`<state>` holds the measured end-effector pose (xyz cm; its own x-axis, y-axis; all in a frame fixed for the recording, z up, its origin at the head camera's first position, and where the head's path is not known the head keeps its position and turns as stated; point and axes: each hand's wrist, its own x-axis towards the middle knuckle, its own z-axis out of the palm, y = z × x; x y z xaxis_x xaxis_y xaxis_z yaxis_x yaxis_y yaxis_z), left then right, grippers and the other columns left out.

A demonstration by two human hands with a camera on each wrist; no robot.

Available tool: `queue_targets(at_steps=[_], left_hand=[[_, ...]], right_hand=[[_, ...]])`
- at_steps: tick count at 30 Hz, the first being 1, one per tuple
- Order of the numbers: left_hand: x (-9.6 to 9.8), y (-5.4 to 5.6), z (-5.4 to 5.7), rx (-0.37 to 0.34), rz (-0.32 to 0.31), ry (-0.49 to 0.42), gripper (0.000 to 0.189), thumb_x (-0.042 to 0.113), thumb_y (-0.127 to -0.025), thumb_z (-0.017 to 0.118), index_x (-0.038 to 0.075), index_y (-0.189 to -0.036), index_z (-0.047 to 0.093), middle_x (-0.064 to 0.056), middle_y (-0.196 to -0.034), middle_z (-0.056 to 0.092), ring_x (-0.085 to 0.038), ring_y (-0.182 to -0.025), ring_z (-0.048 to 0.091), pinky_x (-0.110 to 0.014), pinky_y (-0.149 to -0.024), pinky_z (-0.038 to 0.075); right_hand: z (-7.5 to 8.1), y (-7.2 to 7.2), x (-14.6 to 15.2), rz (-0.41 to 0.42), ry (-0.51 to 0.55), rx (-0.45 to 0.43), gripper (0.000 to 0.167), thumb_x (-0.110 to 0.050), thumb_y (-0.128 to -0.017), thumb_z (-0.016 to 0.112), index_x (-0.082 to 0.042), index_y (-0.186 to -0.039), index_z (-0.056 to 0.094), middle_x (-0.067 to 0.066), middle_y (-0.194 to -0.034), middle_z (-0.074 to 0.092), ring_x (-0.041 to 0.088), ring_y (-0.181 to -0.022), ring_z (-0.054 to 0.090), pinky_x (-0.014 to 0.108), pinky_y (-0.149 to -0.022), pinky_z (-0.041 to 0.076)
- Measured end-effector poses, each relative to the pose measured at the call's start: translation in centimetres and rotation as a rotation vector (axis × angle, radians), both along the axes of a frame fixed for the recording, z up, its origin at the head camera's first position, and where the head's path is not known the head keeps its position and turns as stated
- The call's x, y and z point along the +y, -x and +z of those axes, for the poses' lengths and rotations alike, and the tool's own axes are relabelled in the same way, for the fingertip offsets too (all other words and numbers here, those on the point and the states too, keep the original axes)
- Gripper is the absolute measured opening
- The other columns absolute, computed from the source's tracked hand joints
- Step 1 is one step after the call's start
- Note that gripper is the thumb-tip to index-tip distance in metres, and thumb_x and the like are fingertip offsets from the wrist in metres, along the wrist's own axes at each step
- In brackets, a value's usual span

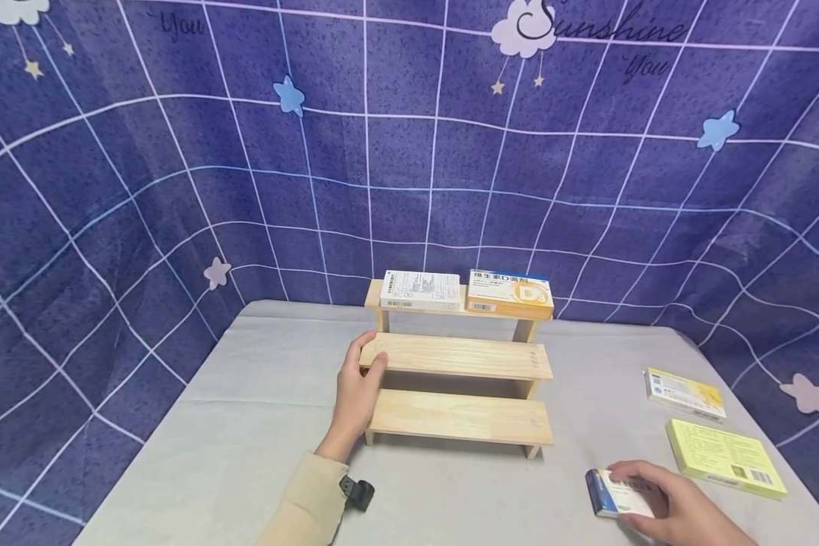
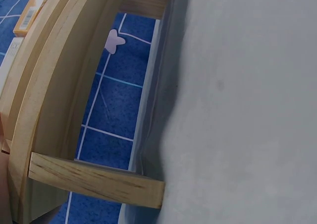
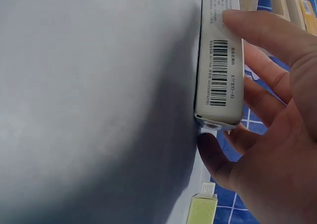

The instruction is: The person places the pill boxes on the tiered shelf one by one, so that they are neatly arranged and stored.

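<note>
My left hand (image 1: 356, 390) grips the left end of the middle step of a three-step wooden stand (image 1: 460, 356), thumb on top. In the left wrist view the stand's bare wood (image 2: 94, 177) fills the left side, and only a sliver of the hand shows at the edge. At the front right, my right hand (image 1: 679, 500) holds a small white and dark-blue medicine box (image 1: 607, 497) low over the table. A barcode side of this medicine box (image 3: 219, 80) faces the right wrist camera, with fingers at its face and end.
On the top step lie a white medicine box (image 1: 419, 290) and an orange-and-white vitamin D box (image 1: 510, 294). To the right on the grey tablecloth (image 1: 246, 455) lie a yellow-and-white box (image 1: 685, 394) and a light green box (image 1: 726, 457). A blue patterned curtain (image 1: 396, 152) hangs behind.
</note>
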<state>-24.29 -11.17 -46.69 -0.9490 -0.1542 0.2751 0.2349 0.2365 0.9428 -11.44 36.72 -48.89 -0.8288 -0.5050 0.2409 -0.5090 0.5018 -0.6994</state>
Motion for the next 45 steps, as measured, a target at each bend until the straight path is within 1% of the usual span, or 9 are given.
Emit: queue_targets(at_steps=[5, 9, 12, 16, 20, 27, 34, 41, 45], left_hand=[[0.0, 0.0, 0.1, -0.002, -0.003, 0.003, 0.048, 0.036, -0.102, 0.054, 0.023, -0.147, 0.043, 0.007, -0.149, 0.04, -0.016, -0.131, 0.039, -0.043, -0.098, 0.038], [0.0, 0.0, 0.1, -0.003, -0.005, 0.006, 0.045, 0.037, -0.102, 0.053, 0.029, -0.145, 0.043, 0.007, -0.15, 0.039, -0.015, -0.135, 0.036, -0.043, -0.102, 0.037], [0.0, 0.0, 0.1, -0.005, -0.006, 0.007, 0.044, 0.038, -0.102, 0.053, 0.032, -0.144, 0.043, 0.007, -0.15, 0.039, -0.015, -0.135, 0.036, -0.043, -0.102, 0.037], [0.0, -0.1, 0.1, -0.005, -0.003, 0.005, 0.046, 0.036, -0.102, 0.054, 0.027, -0.146, 0.043, 0.007, -0.15, 0.039, -0.016, -0.134, 0.037, -0.044, -0.101, 0.037], [0.0, -0.1, 0.1, -0.004, 0.001, 0.004, 0.045, 0.036, -0.102, 0.054, 0.029, -0.145, 0.044, 0.007, -0.15, 0.039, -0.015, -0.137, 0.034, -0.044, -0.104, 0.035], [0.0, 0.0, 0.1, -0.003, 0.003, 0.003, 0.043, 0.036, -0.102, 0.054, 0.034, -0.143, 0.044, 0.008, -0.151, 0.039, -0.015, -0.138, 0.034, -0.044, -0.104, 0.035], [0.2, 0.0, 0.1, -0.008, -0.002, 0.005, 0.044, 0.036, -0.102, 0.054, 0.031, -0.144, 0.044, 0.007, -0.151, 0.039, -0.016, -0.14, 0.031, -0.046, -0.108, 0.032], [0.1, 0.1, 0.0, -0.002, 0.008, 0.001, 0.043, 0.036, -0.101, 0.054, 0.032, -0.143, 0.045, 0.007, -0.15, 0.04, -0.016, -0.14, 0.031, -0.046, -0.109, 0.029], [0.1, 0.1, 0.0, 0.01, 0.007, -0.003, 0.044, 0.034, -0.101, 0.055, 0.027, -0.144, 0.046, 0.007, -0.149, 0.041, -0.016, -0.14, 0.031, -0.046, -0.109, 0.029]], right_hand=[[0.4, 0.0, 0.1, 0.016, -0.006, -0.059, 0.047, -0.013, -0.078, 0.084, -0.011, -0.119, 0.062, -0.001, -0.122, 0.064, -0.006, -0.114, 0.051, 0.004, -0.091, 0.034], [0.9, -0.1, -0.2, 0.005, -0.041, -0.035, 0.047, -0.015, -0.078, 0.084, -0.013, -0.119, 0.063, -0.003, -0.121, 0.064, -0.005, -0.113, 0.052, 0.004, -0.09, 0.035], [1.5, -0.2, -0.4, -0.022, -0.081, 0.001, 0.047, -0.018, -0.078, 0.085, -0.017, -0.119, 0.063, -0.005, -0.12, 0.064, -0.006, -0.112, 0.053, 0.004, -0.089, 0.035], [2.4, -0.5, -1.1, -0.067, -0.124, 0.07, 0.048, -0.02, -0.077, 0.086, -0.022, -0.119, 0.064, -0.008, -0.12, 0.065, -0.005, -0.109, 0.055, 0.004, -0.087, 0.035], [3.3, -0.8, -1.9, -0.108, -0.133, 0.166, 0.051, -0.019, -0.073, 0.089, -0.024, -0.118, 0.066, -0.009, -0.118, 0.066, -0.002, -0.104, 0.058, 0.005, -0.086, 0.034], [4.9, -0.8, -3.1, -0.135, -0.114, 0.228, 0.054, -0.016, -0.071, 0.09, -0.025, -0.118, 0.067, -0.008, -0.118, 0.067, 0.0, -0.105, 0.058, 0.004, -0.09, 0.031], [7.4, -0.1, -4.6, -0.062, -0.089, 0.321, 0.058, -0.008, -0.07, 0.089, -0.019, -0.122, 0.065, 0.0, -0.123, 0.065, 0.005, -0.109, 0.058, 0.011, -0.09, 0.036], [9.1, 1.8, -6.1, -0.031, 0.004, 0.431, 0.064, 0.002, -0.062, 0.09, -0.013, -0.12, 0.068, 0.006, -0.121, 0.066, 0.01, -0.114, 0.057, 0.015, -0.094, 0.036], [9.9, 2.5, -7.4, -0.015, 0.017, 0.403, 0.06, -0.002, -0.067, 0.089, -0.016, -0.121, 0.067, 0.003, -0.123, 0.065, 0.011, -0.114, 0.057, 0.016, -0.095, 0.035]])
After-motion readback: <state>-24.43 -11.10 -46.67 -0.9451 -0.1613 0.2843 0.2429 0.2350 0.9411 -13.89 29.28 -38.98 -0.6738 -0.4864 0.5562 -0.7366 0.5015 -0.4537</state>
